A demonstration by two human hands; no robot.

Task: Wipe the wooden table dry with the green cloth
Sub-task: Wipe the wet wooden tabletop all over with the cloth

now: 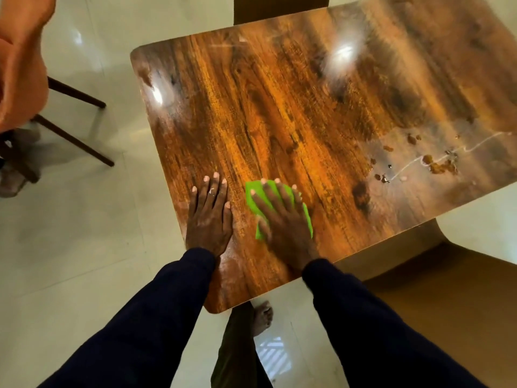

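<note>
Item one: glossy brown wooden table [279, 107] with rounded corners, streaky grain and lamp glare. Item two: small bright green cloth [255, 187], folded flat, lying close to the table's near edge, not far from its near left corner. Item three: my right hand [282, 217], laid palm down on the cloth, fingers straight and spread, gripping nothing, only pressing. Item four: my left hand [209, 217], just beside it on bare wood, flat and open, bracing me; both dark sleeves reach in over the near edge. Item five: beads and a thin trail of water [436, 163] toward the table's right edge, well apart from the cloth. Handling note, as I judge it: keep the whole palm loading the cloth, sweep in long overlapping passes along the grain toward that wet patch, and turn to a dry face once it is soaked.
</note>
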